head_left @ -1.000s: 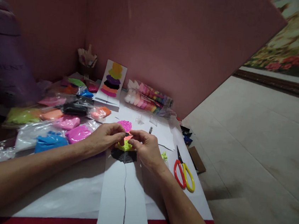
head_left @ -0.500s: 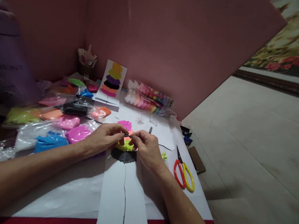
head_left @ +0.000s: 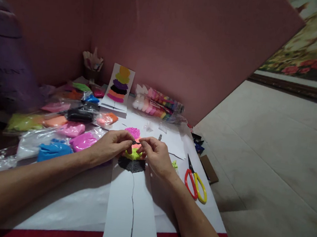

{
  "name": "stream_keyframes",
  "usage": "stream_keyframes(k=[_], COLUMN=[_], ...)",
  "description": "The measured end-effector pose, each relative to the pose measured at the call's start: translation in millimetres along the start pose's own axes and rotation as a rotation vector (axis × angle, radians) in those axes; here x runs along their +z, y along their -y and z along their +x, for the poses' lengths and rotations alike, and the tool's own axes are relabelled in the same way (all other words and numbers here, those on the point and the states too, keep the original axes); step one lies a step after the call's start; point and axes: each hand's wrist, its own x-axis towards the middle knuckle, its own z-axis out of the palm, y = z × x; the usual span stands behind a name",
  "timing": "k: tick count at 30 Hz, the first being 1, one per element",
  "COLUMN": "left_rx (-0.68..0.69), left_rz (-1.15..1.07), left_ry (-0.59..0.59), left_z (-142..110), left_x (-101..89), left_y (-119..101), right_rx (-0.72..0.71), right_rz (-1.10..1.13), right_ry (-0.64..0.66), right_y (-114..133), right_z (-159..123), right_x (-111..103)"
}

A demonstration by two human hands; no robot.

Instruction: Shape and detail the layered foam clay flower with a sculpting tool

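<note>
Between my two hands stretches a thin strand of black modelling clay [head_left: 136,143]. The fingertips of my left hand [head_left: 117,144] pinch one end, and those of my right hand [head_left: 154,154] pinch the other. Just below lies a white paper strip [head_left: 121,205] bearing layered clay: a pink band [head_left: 133,132], an orange one partly hidden by my fingers, a yellow-green band [head_left: 133,155] and a black band [head_left: 131,164]. A dark line runs down the strip toward me from the black band.
Red-and-yellow scissors [head_left: 196,183] lie to the right. Bagged coloured clay, including blue [head_left: 54,152] and magenta [head_left: 83,141], crowds the left. A card with coloured bands [head_left: 118,88] leans at the back beside clay packs [head_left: 157,105]. A purple bottle [head_left: 8,61] stands far left.
The black clay between my fingertips now shows as a longer, thinner strand, with my right fingers slightly farther from my left. Everything else stays about where it was.
</note>
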Motion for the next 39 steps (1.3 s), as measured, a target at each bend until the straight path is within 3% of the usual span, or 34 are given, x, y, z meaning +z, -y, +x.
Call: stream_keyframes(k=[31, 39], left_rx=[0.014, 0.020], left_rz=[0.016, 0.000], left_ry=[0.006, 0.017], left_z=[0.6, 1.2], left_x=[-1.5, -1.4], left_y=[4.0, 4.3], right_rx=[-0.085, -0.076], right_rz=[-0.063, -0.059], right_ry=[-0.054, -0.017], right_y=[4.0, 1.8], right_z=[-0.4, -0.9], right_x=[-2.0, -0.9])
